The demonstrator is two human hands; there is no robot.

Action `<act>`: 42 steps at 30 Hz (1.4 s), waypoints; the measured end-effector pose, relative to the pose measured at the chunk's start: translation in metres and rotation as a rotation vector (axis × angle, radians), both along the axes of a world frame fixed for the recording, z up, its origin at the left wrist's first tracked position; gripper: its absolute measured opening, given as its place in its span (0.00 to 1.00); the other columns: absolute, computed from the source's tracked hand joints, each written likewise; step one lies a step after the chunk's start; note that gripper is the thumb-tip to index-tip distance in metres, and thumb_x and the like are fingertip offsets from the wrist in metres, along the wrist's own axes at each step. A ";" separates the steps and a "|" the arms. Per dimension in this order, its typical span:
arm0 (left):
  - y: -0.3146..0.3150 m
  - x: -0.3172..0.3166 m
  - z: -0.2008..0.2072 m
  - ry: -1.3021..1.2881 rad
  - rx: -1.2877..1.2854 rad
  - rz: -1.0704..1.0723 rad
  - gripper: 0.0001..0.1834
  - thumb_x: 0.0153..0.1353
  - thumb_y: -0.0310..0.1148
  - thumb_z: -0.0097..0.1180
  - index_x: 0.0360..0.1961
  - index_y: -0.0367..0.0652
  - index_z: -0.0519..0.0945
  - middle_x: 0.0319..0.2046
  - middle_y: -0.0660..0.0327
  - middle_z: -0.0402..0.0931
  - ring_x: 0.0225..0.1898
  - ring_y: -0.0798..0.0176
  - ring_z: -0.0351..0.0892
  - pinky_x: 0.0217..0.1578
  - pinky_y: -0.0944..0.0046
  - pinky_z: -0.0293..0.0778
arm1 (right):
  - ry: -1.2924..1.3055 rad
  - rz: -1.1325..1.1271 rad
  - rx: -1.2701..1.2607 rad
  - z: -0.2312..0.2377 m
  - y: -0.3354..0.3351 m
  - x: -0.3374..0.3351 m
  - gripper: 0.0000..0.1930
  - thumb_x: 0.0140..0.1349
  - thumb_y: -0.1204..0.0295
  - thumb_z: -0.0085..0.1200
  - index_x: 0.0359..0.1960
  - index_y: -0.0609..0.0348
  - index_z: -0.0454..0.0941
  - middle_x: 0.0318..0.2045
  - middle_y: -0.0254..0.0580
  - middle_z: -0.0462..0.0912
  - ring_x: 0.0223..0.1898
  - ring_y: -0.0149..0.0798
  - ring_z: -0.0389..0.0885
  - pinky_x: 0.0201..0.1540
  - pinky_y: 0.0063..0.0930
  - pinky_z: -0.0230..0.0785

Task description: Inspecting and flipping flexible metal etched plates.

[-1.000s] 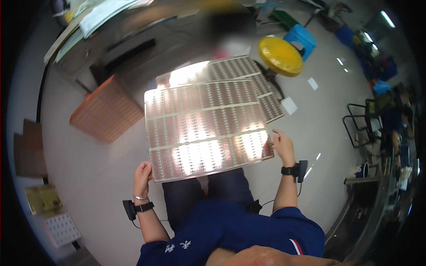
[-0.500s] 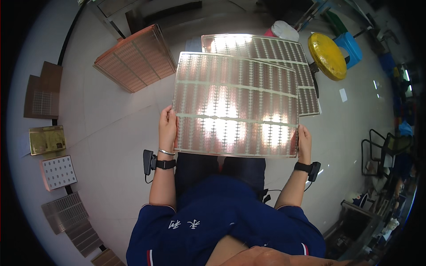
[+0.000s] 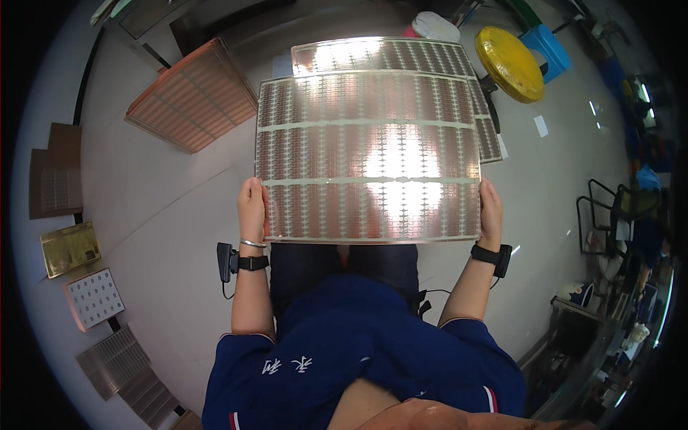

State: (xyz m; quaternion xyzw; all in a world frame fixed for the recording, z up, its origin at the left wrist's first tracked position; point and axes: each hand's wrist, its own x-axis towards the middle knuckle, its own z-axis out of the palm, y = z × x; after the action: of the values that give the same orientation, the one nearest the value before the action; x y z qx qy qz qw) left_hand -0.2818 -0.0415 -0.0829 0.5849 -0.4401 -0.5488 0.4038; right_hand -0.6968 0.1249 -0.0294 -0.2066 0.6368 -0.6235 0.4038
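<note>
A large rectangular copper-coloured circuit board panel [image 3: 322,158], with rows of repeated patterns and pale strips between them, is held out in front of me. My left hand [image 3: 252,206] is closed on its left edge, near the lower corner. Level with it, my right hand [image 3: 490,211] grips the right edge. The fingers of both hands are partly hidden behind the panel. Beyond it lies a similar panel [image 3: 423,54], its front part covered from view by the held one. Bright glare washes out the middle of the held panel.
A stack of copper-coloured panels [image 3: 193,100] stands at the far left. At the far right are a yellow round-topped stool [image 3: 510,64] and a blue container [image 3: 552,51]. Several boards, including a white-faced one [image 3: 97,299], line the left wall. A black-framed chair [image 3: 598,215] stands right.
The held panel has turned slightly, so its edges now run more level, and its glare has moved right. Both hands keep their hold. The surroundings have shifted leftward and somewhat upward in view.
</note>
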 end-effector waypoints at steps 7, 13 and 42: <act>0.001 -0.004 -0.001 0.052 0.042 0.057 0.15 0.67 0.39 0.39 0.28 0.41 0.72 0.20 0.72 0.63 0.22 0.79 0.58 0.24 0.77 0.61 | 0.011 -0.023 -0.049 0.001 -0.001 0.001 0.16 0.66 0.66 0.40 0.45 0.68 0.72 0.37 0.39 0.78 0.37 0.27 0.75 0.41 0.19 0.68; 0.002 -0.006 0.004 0.167 0.068 0.071 0.15 0.66 0.39 0.41 0.33 0.39 0.74 0.26 0.68 0.72 0.26 0.76 0.68 0.30 0.74 0.68 | 0.018 -0.053 -0.059 0.009 0.000 0.005 0.17 0.66 0.65 0.40 0.45 0.68 0.71 0.37 0.41 0.78 0.36 0.27 0.76 0.40 0.19 0.69; 0.006 0.021 0.024 0.142 -0.178 0.279 0.14 0.65 0.38 0.43 0.24 0.42 0.71 0.23 0.71 0.67 0.26 0.78 0.64 0.29 0.76 0.63 | 0.070 0.144 -0.147 0.029 -0.009 0.012 0.10 0.62 0.66 0.50 0.31 0.61 0.75 0.22 0.24 0.70 0.25 0.20 0.62 0.30 0.14 0.55</act>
State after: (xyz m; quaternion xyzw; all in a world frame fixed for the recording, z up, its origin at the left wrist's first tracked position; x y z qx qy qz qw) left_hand -0.2604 -0.0358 -0.0587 0.5620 -0.3719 -0.4860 0.5564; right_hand -0.6845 0.1159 -0.0007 -0.3024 0.5864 -0.6306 0.4088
